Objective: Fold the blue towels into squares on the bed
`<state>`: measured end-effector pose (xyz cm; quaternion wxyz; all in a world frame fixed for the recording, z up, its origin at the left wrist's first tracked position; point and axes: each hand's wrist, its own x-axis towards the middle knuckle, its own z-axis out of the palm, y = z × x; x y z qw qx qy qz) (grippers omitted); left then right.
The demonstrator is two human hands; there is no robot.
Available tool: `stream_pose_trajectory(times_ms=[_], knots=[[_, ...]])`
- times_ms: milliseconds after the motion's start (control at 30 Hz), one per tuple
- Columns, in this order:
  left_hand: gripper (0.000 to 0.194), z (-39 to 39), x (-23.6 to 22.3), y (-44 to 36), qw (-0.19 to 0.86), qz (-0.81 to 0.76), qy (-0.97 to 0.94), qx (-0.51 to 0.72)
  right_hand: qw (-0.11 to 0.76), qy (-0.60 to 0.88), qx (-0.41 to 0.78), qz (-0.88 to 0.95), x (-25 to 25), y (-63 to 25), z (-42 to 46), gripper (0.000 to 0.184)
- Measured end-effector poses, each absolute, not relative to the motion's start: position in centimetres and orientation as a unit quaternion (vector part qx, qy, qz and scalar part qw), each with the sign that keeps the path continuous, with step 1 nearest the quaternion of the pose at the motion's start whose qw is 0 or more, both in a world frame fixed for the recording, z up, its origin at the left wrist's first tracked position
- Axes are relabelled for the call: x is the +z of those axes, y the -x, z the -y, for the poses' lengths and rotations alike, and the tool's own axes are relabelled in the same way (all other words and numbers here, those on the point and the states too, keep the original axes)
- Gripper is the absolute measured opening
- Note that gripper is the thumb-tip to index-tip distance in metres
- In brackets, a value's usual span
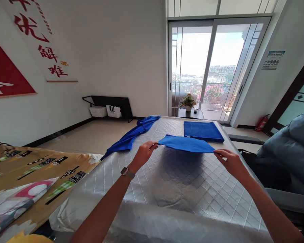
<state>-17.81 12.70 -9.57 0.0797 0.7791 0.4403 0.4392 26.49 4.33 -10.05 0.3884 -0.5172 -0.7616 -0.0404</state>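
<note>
A blue cloth (186, 144) is stretched between my two hands above the plastic-covered mattress (131, 209). My left hand (145, 152), with a watch at the wrist, pinches its left corner. At the opposite end, my right hand (229, 161) grips the right corner between thumb and fingers. Just behind the held cloth lies a neat stack of folded blue cloths (204, 130). Another blue cloth (131, 136) lies crumpled along the left edge of the mattress and hangs partly over it.
To the left is a bed with a patterned brown sheet (53, 162) and a pillow (22, 199). A dark padded chair (291, 152) stands at the right. Beyond the mattress are a small table with a potted plant (188, 102), a black shelf (107, 101) and sliding glass doors (211, 50).
</note>
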Motion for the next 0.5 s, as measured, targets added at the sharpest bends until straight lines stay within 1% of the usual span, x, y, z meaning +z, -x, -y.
stream_pose_trajectory(times_ms=[67, 133, 233, 333, 500], knots=[[0.034, -11.1, -13.9, 18.5, 0.079, -0.429, -0.809, 0.394, 0.379, 0.52, 0.012, 0.765, -14.7, -25.8, -3.1, 0.037], [0.031, -9.4, -17.4, 19.1, 0.101, -0.429, -0.836, 0.327, 0.35, 0.529, 0.057, 0.771, -19.0, -25.3, -2.1, 0.035], [0.031, -7.2, -20.3, 19.9, 0.118, -0.448, -0.848, 0.258, 0.302, 0.544, 0.092, 0.777, -23.2, -24.9, -0.9, 0.033], [0.031, -6.1, -20.9, 20.4, 0.108, -0.466, -0.845, 0.239, 0.273, 0.552, 0.085, 0.783, -24.4, -24.9, 0.2, 0.031], [0.034, -5.7, -21.1, 21.0, 0.076, -0.476, -0.848, 0.221, 0.262, 0.549, 0.061, 0.791, -23.1, -23.8, 2.2, 0.033]])
